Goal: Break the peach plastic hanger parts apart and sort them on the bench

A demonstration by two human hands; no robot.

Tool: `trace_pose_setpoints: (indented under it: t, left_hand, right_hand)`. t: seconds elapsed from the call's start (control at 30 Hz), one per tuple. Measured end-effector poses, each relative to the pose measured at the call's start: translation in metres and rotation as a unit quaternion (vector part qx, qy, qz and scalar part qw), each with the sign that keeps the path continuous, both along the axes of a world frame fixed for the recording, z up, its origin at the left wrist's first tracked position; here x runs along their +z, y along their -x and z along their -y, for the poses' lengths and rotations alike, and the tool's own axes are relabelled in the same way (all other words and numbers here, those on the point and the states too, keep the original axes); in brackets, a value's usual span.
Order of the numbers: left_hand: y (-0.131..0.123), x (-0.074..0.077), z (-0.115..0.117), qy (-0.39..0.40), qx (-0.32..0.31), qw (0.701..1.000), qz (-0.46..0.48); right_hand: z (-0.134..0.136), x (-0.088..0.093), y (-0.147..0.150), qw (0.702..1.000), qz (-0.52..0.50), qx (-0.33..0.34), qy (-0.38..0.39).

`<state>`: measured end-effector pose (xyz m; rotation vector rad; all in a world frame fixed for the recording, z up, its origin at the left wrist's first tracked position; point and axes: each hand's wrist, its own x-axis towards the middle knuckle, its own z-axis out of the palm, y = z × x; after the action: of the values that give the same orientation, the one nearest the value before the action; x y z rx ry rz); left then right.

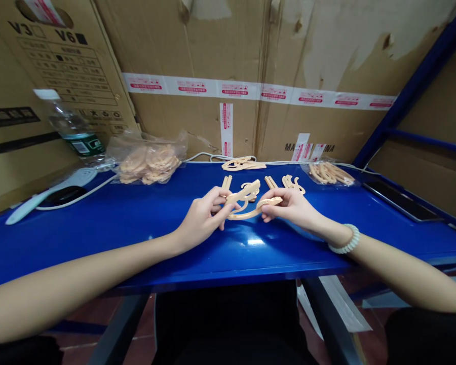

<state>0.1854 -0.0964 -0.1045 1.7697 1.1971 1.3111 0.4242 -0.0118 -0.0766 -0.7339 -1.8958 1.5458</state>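
My left hand (pixel 203 218) pinches a flat, pale wooden piece (pixel 250 190) that points up and to the right. A curved wooden piece (pixel 247 216) bows below it, its right end gripped between the fingertips of my right hand (pixel 294 207). Whether the two pieces are joined at my left fingers, I cannot tell. Just behind my hands lie short wooden sticks (pixel 227 181), another pair of sticks (pixel 269 182) and several hook-shaped wooden pieces (pixel 293 183). More small curved parts are partly hidden behind the held pieces.
Longer wooden pieces (pixel 243 163) lie at the back of the blue table (pixel 197 261). Plastic bags of wooden parts stand left (pixel 152 162) and right (pixel 329 172). A bottle (pixel 74 126), a pale-handled brush-like tool (pixel 49 195), a black mouse-like object (pixel 64 196) and a phone (pixel 401 200) flank them.
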Motion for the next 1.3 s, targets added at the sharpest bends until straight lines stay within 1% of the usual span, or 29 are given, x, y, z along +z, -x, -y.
trace_pose_setpoints:
  t: [0.07, 0.13, 0.27, 0.33, 0.4, 0.57, 0.63, 0.73, 0.83, 0.97, 1.0, 1.07, 1.13, 1.17, 1.23, 1.3]
  left_hand:
    - [0.000, 0.000, -0.002, -0.003, 0.012, 1.000, 0.023]
    - [0.001, 0.000, -0.004, -0.006, 0.024, 0.999, 0.037]
    - [0.001, 0.000, -0.004, -0.009, 0.024, 0.999, 0.034]
    - [0.001, 0.000, -0.004, -0.009, 0.020, 0.999, 0.027]
    - [0.001, 0.000, -0.004, -0.012, 0.022, 0.999, 0.024]
    - [0.003, 0.000, -0.006, -0.040, 0.041, 0.998, 0.026]
    - [0.005, -0.001, -0.006, -0.038, 0.046, 0.998, 0.022]
    - [0.006, -0.002, -0.006, -0.038, 0.043, 0.998, -0.003]
    - [0.007, -0.002, -0.006, -0.037, 0.009, 0.999, -0.033]
    - [0.006, 0.002, -0.005, -0.050, -0.087, 0.992, -0.078]
    - [0.006, 0.002, -0.005, -0.036, -0.118, 0.990, -0.071]
    - [0.005, 0.004, -0.006, 0.026, -0.181, 0.983, -0.019]
    - [0.005, 0.005, -0.008, 0.102, -0.227, 0.968, 0.039]
    - [0.005, 0.005, -0.009, 0.129, -0.234, 0.962, 0.055]
    - [0.005, 0.006, -0.011, 0.159, -0.228, 0.959, 0.055]
    - [0.004, 0.006, -0.011, 0.171, -0.211, 0.962, 0.037]
  right_hand:
    - [-0.002, 0.001, -0.001, 1.000, 0.012, -0.009, -0.008]
    - [-0.003, 0.003, -0.003, 0.999, 0.030, -0.021, -0.033]
    - [-0.005, 0.007, -0.005, 0.988, 0.067, -0.063, -0.127]
    - [-0.006, 0.007, -0.006, 0.984, 0.065, -0.078, -0.149]
    - [-0.005, 0.006, -0.006, 0.985, 0.045, -0.080, -0.143]
    - [-0.004, 0.003, -0.005, 0.990, -0.014, -0.097, -0.100]
    - [-0.005, 0.003, -0.005, 0.990, -0.051, -0.103, -0.077]
    - [-0.008, 0.003, -0.005, 0.990, -0.104, -0.086, -0.027]
    - [-0.008, 0.002, -0.004, 0.993, -0.109, -0.048, 0.007]
    - [-0.002, -0.001, -0.001, 0.998, -0.068, -0.001, -0.002]
    - [-0.001, -0.002, 0.000, 0.998, -0.057, 0.007, -0.007]
    - [0.001, -0.004, 0.002, 0.999, -0.040, 0.023, -0.027]
    - [0.001, -0.006, 0.004, 0.996, -0.029, 0.031, -0.074]
    - [0.000, -0.007, 0.004, 0.993, -0.028, 0.031, -0.108]
    - [0.000, -0.008, 0.005, 0.982, -0.024, 0.031, -0.182]
    - [0.000, -0.007, 0.006, 0.966, -0.020, 0.038, -0.254]
